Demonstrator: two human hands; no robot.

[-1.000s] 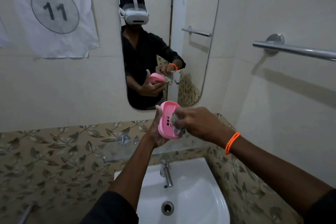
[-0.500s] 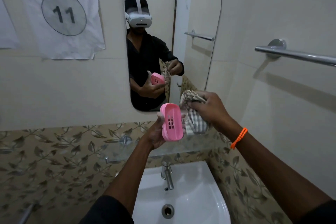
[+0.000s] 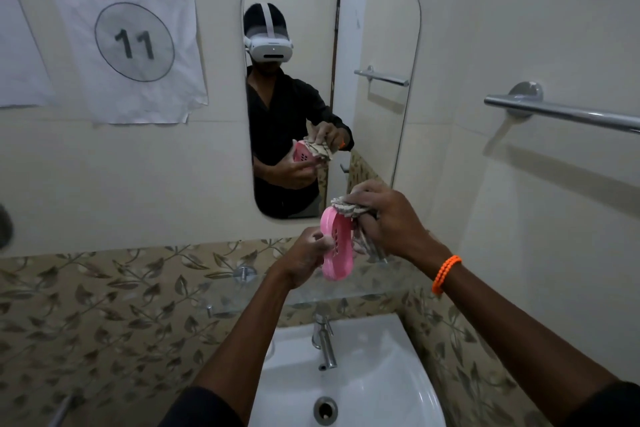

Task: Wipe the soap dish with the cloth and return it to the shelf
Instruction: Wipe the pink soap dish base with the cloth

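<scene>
A pink soap dish (image 3: 337, 248) with drain slots is held on edge above the sink, gripped from the left by my left hand (image 3: 304, 260). My right hand (image 3: 389, 222) is closed around a bunched checked cloth (image 3: 349, 210), which presses against the dish's top and right side. Most of the cloth is hidden behind the dish and under my fingers. A glass shelf (image 3: 311, 295) on metal pegs runs along the wall just below the dish.
A white sink (image 3: 388, 388) with a chrome tap (image 3: 325, 343) sits below the shelf. A mirror (image 3: 377, 45) hangs behind my hands, reflecting them. A chrome towel bar (image 3: 561, 113) juts from the right wall. A paper workstation sign (image 3: 131, 38) is taped up at left.
My right hand has brought the cloth back against the dish, onto its top edge, after pulling away half a second ago. The dish has turned more edge-on.
</scene>
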